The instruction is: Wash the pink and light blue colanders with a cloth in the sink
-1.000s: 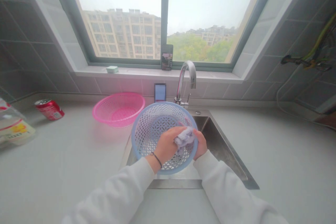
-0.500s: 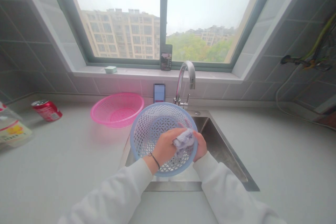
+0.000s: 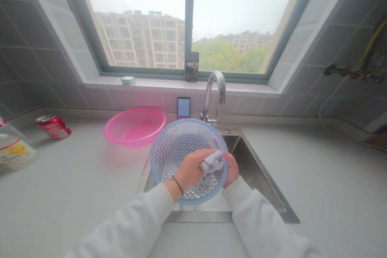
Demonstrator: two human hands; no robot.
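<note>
A round blue perforated basket is held tilted above the steel sink. My right hand grips the basket's right rim from outside. Inside the basket, my left hand is closed around a pale crumpled cloth and presses it against the inner wall near the right rim. Both arms wear white sleeves, and a dark band circles my left wrist.
A pink basket sits on the counter left of the sink. A chrome tap rises behind the blue basket, with a phone propped against the wall. A red can lies far left, by a plastic bottle.
The cloth and my left hand shifted slightly along the basket's inner wall. The basket and my right hand stayed almost where they were.
</note>
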